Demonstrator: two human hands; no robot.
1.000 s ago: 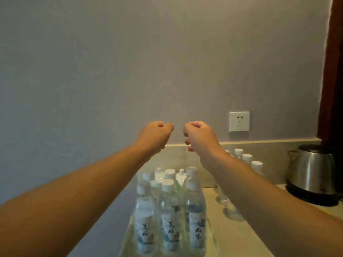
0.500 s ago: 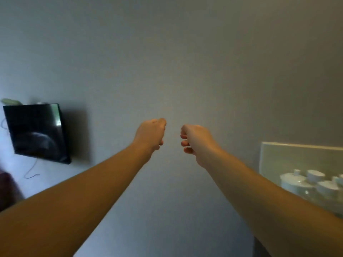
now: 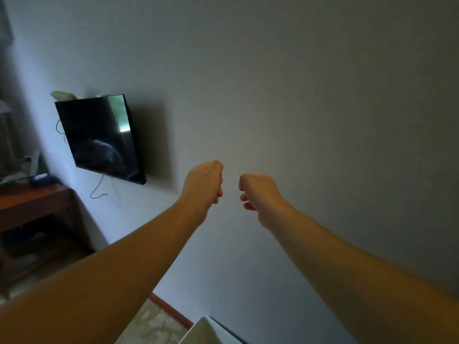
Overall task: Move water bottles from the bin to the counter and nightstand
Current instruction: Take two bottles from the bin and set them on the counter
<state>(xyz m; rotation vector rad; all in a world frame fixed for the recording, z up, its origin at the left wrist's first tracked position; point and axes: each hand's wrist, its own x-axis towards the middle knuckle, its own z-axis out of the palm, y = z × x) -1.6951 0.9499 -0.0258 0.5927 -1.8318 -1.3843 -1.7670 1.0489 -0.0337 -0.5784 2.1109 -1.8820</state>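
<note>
Two bare forearms reach fwd from the bottom corners, both raised in front of a plain grey wall. At the bottom edge, between the arms, a pale corner of a table (image 3: 202, 330) pokes into view; beside it, patterned floor (image 3: 154, 324) w/ a reddish skirting strip along the wall. No water bottles or bin visible in this view, so their place can't be told.

Further out, the left hand (image 3: 204, 186) and right hand (image 3: 258, 194) sit close together but apart, backs toward the camera. Each grip is narrow: fingers curled into a loose fist, nothing held.

Beyond, to the left, a dark wooden desk (image 3: 32, 202) w/ clutter on top. On the wall above it hangs a black TV (image 3: 99, 137), a thin cable (image 3: 98, 188) dangling below.
</note>
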